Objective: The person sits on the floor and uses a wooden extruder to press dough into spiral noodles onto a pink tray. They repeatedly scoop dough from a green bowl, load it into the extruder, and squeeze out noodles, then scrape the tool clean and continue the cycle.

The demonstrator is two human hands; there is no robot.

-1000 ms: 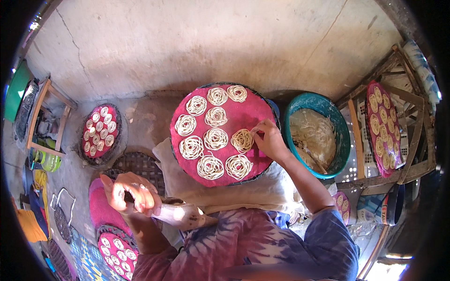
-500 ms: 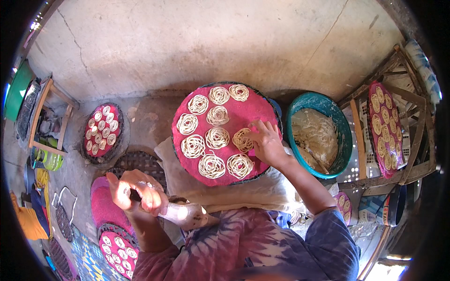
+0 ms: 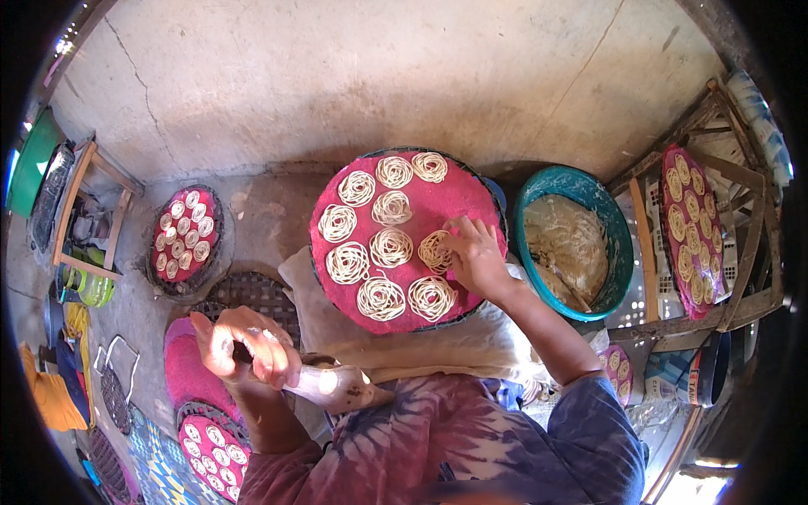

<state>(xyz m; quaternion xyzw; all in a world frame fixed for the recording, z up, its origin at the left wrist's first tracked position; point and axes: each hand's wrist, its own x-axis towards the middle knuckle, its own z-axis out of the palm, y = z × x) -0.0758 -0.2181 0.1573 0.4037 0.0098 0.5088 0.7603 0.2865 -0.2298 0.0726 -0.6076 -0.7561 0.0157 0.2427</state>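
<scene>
Ahead of me is a round tray (image 3: 450,189) covered in bright pink, bearing several loose coils of pale dough strands (image 3: 390,248). My right hand (image 3: 481,263) reaches over the tray's right part. Its bent fingers are apart, with the fingertips at the right edge of one coil (image 3: 433,252); what lies under them is partly hidden. Low on the left, my left hand (image 3: 252,343) is closed around the wide end of a pale cone-shaped piping bag (image 3: 332,385). The bag's tip points right, close to my shirt.
Right of the tray stands a teal basin (image 3: 623,244) of wet batter with a stick in it. Smaller trays of coils lie at left (image 3: 202,212), at lower left (image 3: 187,411), and on a wooden rack (image 3: 644,261) at right. Pale cloth (image 3: 497,341) lies beneath the large tray.
Little differs. My right hand has shifted very slightly at the same coil; my left hand keeps hold of the piping bag in the same place.
</scene>
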